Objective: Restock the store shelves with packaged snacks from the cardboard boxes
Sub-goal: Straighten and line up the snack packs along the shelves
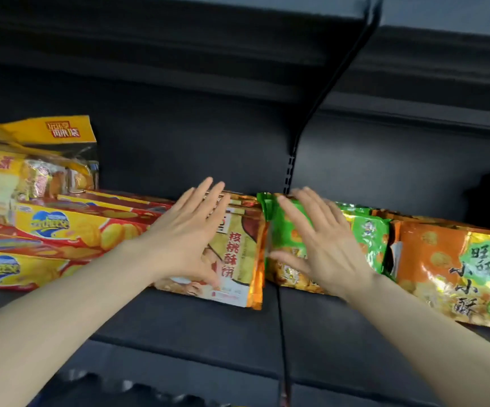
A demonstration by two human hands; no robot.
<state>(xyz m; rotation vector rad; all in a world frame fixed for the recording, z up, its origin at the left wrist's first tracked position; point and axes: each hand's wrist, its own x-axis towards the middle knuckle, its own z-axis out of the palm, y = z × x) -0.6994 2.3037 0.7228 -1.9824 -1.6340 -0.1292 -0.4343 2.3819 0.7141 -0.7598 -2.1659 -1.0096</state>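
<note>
Now left hand (185,230) flat on tan snack bag (238,254); right hand (320,239) flat on green bag (370,233); fingers straight.

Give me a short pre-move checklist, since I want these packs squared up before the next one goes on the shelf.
1. Left hand flat on the gold walnut-biscuit pack, fingers straight: ok.
2. Right hand flat on the green snack pack: ok.
3. Both hands free of any new stock: ok.
4. Gold pack's front edge level with the yellow biscuit boxes: not ok, it juts further forward.
5. Orange snack pack in line with the green one: not ok, it sits further forward.
6. Room behind the packs on the shelf: cannot tell, the hands and packs hide it.
</note>
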